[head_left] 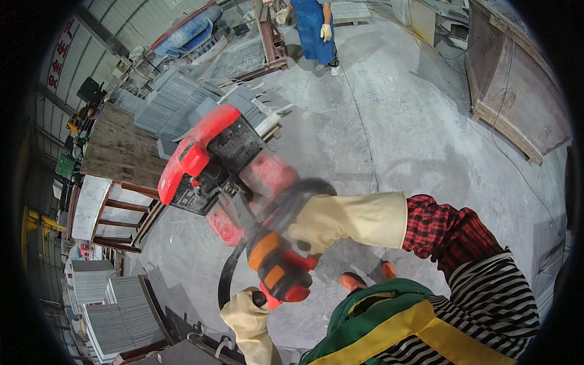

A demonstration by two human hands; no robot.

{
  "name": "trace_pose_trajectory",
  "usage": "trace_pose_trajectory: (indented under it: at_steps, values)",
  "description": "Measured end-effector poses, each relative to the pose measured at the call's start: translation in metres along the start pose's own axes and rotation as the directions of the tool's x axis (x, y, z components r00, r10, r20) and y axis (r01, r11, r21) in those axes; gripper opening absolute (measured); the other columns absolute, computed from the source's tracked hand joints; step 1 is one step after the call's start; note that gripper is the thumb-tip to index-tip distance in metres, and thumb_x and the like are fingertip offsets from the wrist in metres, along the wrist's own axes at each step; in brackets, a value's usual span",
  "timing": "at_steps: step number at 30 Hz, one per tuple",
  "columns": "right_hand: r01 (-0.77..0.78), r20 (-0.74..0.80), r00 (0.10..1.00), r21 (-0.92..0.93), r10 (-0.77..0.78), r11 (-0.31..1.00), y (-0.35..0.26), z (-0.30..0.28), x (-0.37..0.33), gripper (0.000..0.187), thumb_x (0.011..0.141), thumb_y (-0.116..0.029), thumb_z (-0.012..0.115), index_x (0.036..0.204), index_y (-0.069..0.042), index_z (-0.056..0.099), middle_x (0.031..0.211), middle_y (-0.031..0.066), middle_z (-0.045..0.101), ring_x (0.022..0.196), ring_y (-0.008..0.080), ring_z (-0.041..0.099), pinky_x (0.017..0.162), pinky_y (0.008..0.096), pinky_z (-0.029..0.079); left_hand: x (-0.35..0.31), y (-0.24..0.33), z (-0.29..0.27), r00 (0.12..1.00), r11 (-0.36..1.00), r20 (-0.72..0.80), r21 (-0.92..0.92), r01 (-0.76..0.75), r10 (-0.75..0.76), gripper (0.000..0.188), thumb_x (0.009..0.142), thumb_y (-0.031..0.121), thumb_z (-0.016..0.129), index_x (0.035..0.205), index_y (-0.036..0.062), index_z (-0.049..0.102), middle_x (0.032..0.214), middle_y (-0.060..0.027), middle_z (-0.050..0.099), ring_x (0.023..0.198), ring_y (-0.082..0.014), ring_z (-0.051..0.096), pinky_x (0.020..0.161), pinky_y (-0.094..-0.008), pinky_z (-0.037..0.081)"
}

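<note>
While you are steering the red pallet truck by its handle, your right hand is closing its gloved fingers over the top of the loop, and your left hand is gripping the lower end. The truck is standing just ahead of you on the dusty concrete floor. I think the stone slabs nearby are risking a bump, and another person is standing ahead.
</note>
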State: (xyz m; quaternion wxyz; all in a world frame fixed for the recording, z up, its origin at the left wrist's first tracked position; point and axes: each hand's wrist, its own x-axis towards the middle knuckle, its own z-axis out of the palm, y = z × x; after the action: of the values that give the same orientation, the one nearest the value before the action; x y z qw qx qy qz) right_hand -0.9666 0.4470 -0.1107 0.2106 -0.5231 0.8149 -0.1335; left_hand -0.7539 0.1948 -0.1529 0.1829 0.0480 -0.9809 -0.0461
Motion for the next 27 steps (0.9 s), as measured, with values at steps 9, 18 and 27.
trace_pose_trajectory:
  at_steps: [9, 18, 27]
  values:
    - [0.121, -0.045, 0.992, 0.083, -0.118, 0.989, 0.007, 0.042, -0.054, 0.065, 0.077, -0.043, 0.086, 0.126, -0.008, 0.062, 0.091, 0.0131, 0.076, 0.075, 0.0333, 0.073, 0.064, 0.0439, 0.056, -0.052, 0.048, -0.002, 0.983, 0.992, -0.173, -0.102, -0.074, 0.056, 0.058, 0.072, 0.072, 0.080, 0.067, 0.0153, 0.074, 0.054, -0.0067, 0.056, 0.046, -0.0300, 0.057, 0.045, -0.0380, 0.043]
    - [0.131, -0.053, 0.991, 0.101, -0.127, 0.986, -0.008, 0.052, -0.066, 0.125, 0.074, -0.054, 0.090, 0.168, -0.017, 0.016, 0.096, 0.0146, 0.077, 0.070, 0.0283, 0.070, 0.064, 0.0371, 0.056, -0.067, 0.056, -0.023, 0.970, 0.973, -0.124, -0.066, -0.219, 0.210, 0.066, 0.076, 0.069, 0.080, 0.071, 0.0053, 0.064, 0.067, -0.0114, 0.066, 0.051, -0.0320, 0.057, 0.049, -0.0408, 0.045]
    - [0.029, 0.114, 0.993, 0.072, -0.037, 0.997, -0.033, 0.034, -0.074, 0.123, 0.070, -0.064, 0.087, 0.166, -0.019, 0.025, 0.126, 0.0166, 0.073, 0.103, 0.0322, 0.074, 0.090, 0.0414, 0.059, -0.068, 0.067, -0.044, 0.984, 0.989, -0.128, -0.066, -0.131, 0.122, 0.068, 0.079, 0.075, 0.073, 0.077, 0.0069, 0.072, 0.062, -0.0073, 0.062, 0.051, -0.0284, 0.060, 0.049, -0.0378, 0.046]
